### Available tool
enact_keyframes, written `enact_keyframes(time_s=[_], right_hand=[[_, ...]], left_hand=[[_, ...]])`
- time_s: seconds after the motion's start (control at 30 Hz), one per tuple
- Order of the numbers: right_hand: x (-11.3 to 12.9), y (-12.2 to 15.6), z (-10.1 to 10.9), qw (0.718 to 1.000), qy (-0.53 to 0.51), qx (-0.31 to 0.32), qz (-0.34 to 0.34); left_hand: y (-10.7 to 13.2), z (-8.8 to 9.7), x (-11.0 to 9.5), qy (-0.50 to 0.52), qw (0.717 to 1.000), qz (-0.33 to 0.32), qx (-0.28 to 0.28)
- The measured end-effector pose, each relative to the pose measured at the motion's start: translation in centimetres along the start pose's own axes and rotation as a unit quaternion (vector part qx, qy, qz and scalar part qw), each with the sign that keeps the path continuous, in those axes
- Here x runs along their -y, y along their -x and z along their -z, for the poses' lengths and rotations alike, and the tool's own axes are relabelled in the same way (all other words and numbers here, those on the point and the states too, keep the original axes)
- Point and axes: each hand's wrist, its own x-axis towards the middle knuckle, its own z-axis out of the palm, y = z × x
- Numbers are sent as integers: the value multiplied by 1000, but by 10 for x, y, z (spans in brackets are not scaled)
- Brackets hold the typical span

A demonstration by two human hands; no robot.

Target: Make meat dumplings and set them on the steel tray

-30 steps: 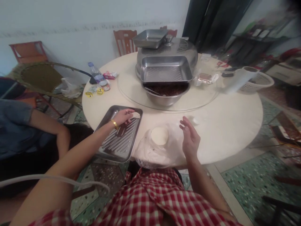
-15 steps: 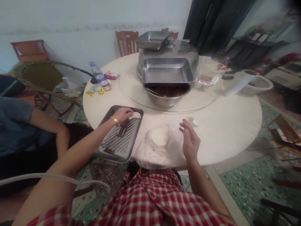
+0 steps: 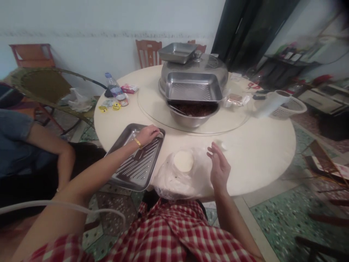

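My left hand [image 3: 148, 135], with a gold bracelet at the wrist, is closed on a small white folded dumpling [image 3: 160, 135] at the far right corner of the dark ridged metal tray [image 3: 136, 160]. The hand hides much of the dumpling. My right hand [image 3: 219, 168] hovers over the table with nothing in it, its fingers slightly bent and apart. Between the hands, a round, flat white dough wrapper [image 3: 183, 161] lies on a crumpled clear plastic bag [image 3: 169, 176]. Just past the right fingertips is a blurred white piece [image 3: 221, 145], too unclear to name.
Beyond the hands stand a steel bowl [image 3: 192, 120] of dark filling, a metal tray [image 3: 194, 87] on it, and a large domed lid [image 3: 215, 67]. A bottle [image 3: 113, 84] and jar [image 3: 122, 99] are at left, a white basket [image 3: 291, 107] at right. A seated person [image 3: 19, 142] is close on my left.
My left hand has shifted slightly right over the tray and now covers more of the dumpling. The right hand has hardly moved. The whole view has shifted a little.
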Motion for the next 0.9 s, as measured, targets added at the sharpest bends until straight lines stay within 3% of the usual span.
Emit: enact_keyframes(time_s=[0.13, 0.23, 0.43, 0.67, 0.9], right_hand=[[0, 0, 2, 1000, -1, -4, 0], [-1, 0, 4, 1000, 3, -12, 6], [-6, -2, 10, 998, 4, -61, 24], [-11, -1, 12, 997, 13, -71, 12], [-14, -1, 14, 998, 12, -64, 6]], left_hand=[[3, -5, 0, 2, 1000, -1, -11], [6, 1, 3, 3, 1000, 12, -15], [16, 19, 18, -24, 994, 106, -20], [15, 8, 17, -45, 983, 177, 15], [9, 3, 10, -72, 980, 183, 18]])
